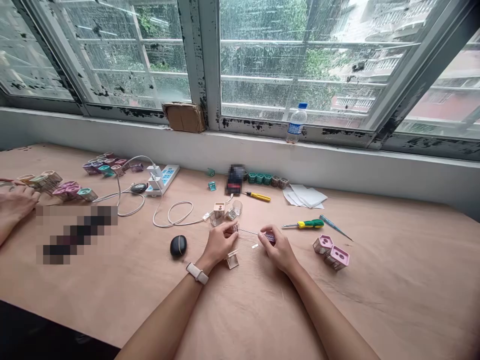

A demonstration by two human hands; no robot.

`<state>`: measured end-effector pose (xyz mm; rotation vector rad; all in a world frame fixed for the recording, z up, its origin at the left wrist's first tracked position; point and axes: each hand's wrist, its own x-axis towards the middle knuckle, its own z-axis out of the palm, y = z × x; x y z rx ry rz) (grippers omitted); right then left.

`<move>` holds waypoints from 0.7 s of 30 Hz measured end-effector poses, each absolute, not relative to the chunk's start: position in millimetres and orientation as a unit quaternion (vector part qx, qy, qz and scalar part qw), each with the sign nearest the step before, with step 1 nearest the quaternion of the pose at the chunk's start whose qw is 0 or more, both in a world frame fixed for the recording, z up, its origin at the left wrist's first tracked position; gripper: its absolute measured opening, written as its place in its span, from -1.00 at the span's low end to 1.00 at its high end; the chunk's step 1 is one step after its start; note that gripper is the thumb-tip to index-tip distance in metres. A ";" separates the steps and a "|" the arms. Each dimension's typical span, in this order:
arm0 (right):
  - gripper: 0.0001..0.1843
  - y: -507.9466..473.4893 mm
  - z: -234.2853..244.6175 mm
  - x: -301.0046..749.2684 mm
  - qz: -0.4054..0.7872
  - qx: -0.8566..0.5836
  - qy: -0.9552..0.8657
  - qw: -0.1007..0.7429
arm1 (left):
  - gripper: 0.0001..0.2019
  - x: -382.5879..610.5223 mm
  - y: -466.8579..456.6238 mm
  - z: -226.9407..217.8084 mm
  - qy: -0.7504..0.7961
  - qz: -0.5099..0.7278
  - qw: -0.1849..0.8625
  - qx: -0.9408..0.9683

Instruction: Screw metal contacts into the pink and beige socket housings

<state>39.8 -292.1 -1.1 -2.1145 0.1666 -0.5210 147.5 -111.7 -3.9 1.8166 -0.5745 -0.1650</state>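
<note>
My left hand [221, 242] pinches a small pinkish piece [235, 228], partly covered by the fingers. In my right hand [276, 248] is a screwdriver [247, 231] with a purplish handle; its thin shaft points left, with the tip at the pinkish piece. On the table between the hands lies a small flat metal plate [255, 246]. Just below my left hand sits an open cream-coloured housing [233, 260]. Beyond it stand a pink-topped box with two holes [219, 209], like a pencil sharpener, and a clear cover [237, 207].
To the right are two pink two-holed boxes [337, 257], a green-yellow screwdriver [310, 224] and blue tweezers [337, 229]. A black mouse-like object [178, 246], white cable [168, 225] and power strip [168, 177] lie left. Another person's hand [17, 202] is at far left.
</note>
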 end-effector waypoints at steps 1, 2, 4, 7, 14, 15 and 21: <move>-0.71 -292.4 -1.6 39.6 -0.212 -0.856 0.064 0.468 | -0.60 147.6 -111.6 -4.2 -0.245 -0.071 0.576 0.777; -0.72 -292.7 -2.0 39.5 -0.213 -0.853 0.061 0.473 | -0.60 147.9 -111.5 -4.5 -0.245 -0.071 0.575 0.778; -0.72 -293.1 -2.7 39.5 -0.216 -0.854 0.062 0.469 | -0.60 148.3 -111.5 -5.0 -0.244 -0.070 0.573 0.779; -0.62 -292.5 -2.3 39.9 -0.226 -0.862 0.077 0.447 | -0.60 148.5 -111.6 -5.4 -0.247 -0.066 0.574 0.778; -0.74 -291.5 -1.8 39.4 -0.218 -0.850 0.051 0.477 | -0.62 148.9 -111.3 -6.4 -0.257 -0.055 0.565 0.782; -0.74 -291.8 -2.0 39.3 -0.219 -0.851 0.048 0.475 | -0.61 149.1 -111.2 -6.7 -0.258 -0.054 0.563 0.783; -0.59 -291.5 -0.5 39.8 -0.236 -0.862 0.082 0.441 | -0.61 149.2 -110.8 -6.5 -0.268 -0.052 0.563 0.780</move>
